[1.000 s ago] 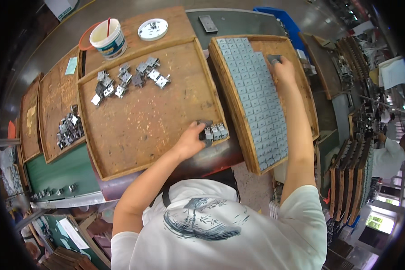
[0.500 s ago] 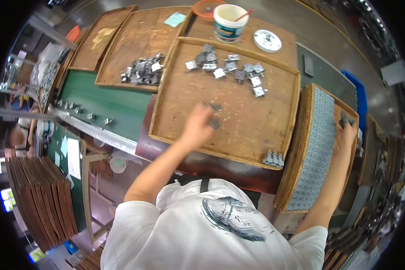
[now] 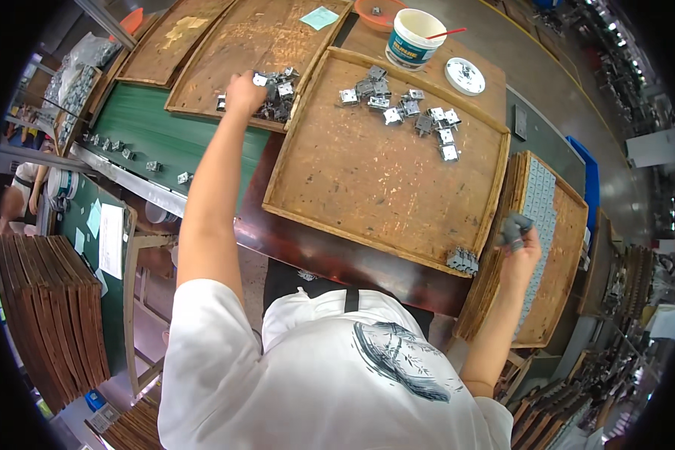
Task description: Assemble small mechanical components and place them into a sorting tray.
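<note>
My left hand (image 3: 245,94) reaches into a heap of small silver metal parts (image 3: 283,94) in the wooden tray at the far left. Its fingers are bent round a bright square metal part (image 3: 259,79) at the heap's edge. My right hand (image 3: 521,244) is raised over the left rim of the right-hand tray. Grey covers sit on its thumb and fingertips, which are curled together; whatever lies between them is hidden. Beside that hand, rows of flat blue-grey parts (image 3: 540,202) cover a strip of the right-hand tray (image 3: 559,274).
The middle wooden tray (image 3: 375,180) holds scattered metal parts (image 3: 410,107) and a small row of parts (image 3: 463,260) in its near right corner. Behind it stand a white bucket (image 3: 412,41) and a round white lid (image 3: 465,76). Several parts lie along the green surface (image 3: 154,131).
My left hand has moved from over the middle tray to the heap at the far left. My right hand has drawn back leftward from the right-hand tray's far side. The view has shifted.
</note>
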{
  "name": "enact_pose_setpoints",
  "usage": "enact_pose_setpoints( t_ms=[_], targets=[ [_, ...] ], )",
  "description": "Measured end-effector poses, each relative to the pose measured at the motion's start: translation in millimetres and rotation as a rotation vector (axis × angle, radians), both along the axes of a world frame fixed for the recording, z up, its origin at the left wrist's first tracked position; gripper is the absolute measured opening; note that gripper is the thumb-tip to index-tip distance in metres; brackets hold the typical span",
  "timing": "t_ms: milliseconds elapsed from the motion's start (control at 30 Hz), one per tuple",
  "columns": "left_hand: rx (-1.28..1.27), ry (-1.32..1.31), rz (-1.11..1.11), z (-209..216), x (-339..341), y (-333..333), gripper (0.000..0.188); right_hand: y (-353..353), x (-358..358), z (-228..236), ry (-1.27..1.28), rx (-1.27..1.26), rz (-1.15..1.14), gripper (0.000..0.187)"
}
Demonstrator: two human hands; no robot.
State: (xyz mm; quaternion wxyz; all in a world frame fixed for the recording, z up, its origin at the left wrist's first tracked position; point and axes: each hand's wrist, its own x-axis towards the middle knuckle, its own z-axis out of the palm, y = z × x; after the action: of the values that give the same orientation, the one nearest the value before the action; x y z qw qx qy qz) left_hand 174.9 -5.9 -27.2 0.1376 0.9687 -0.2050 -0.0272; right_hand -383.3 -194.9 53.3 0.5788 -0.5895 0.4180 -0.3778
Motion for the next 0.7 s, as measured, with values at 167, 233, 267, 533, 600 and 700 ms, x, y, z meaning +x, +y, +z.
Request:
enact_pose_setpoints(
  t_ms=[167,233,267,533,600,700],
  targets=[
    [-0.064,-0.039,-0.229,-6,14,16,0.046,27,9,-5,-0.003,0.019,0.078,0.023],
    [-0.042,-0.052,-0.252,3,4,22,0.048,32,8,-3,-0.026,0.016,0.063,0.023],
    [-0.131,-0.062,-0.207,8,0,24,0.050,35,10,-2,-0.058,0.016,0.049,0.022],
    [-1.559,0.862,-0.135,42,-131,32,0.042,70,24,3,-0.050,0.109,0.099,0.020],
    [-1.687,1.236,-0.230,41,-179,38,0.044,79,31,3,-0.085,0.099,0.121,0.018],
    [-1.707,1.594,-0.228,50,-258,39,0.051,91,45,11,-0.080,0.093,0.089,0.017]
  ],
)
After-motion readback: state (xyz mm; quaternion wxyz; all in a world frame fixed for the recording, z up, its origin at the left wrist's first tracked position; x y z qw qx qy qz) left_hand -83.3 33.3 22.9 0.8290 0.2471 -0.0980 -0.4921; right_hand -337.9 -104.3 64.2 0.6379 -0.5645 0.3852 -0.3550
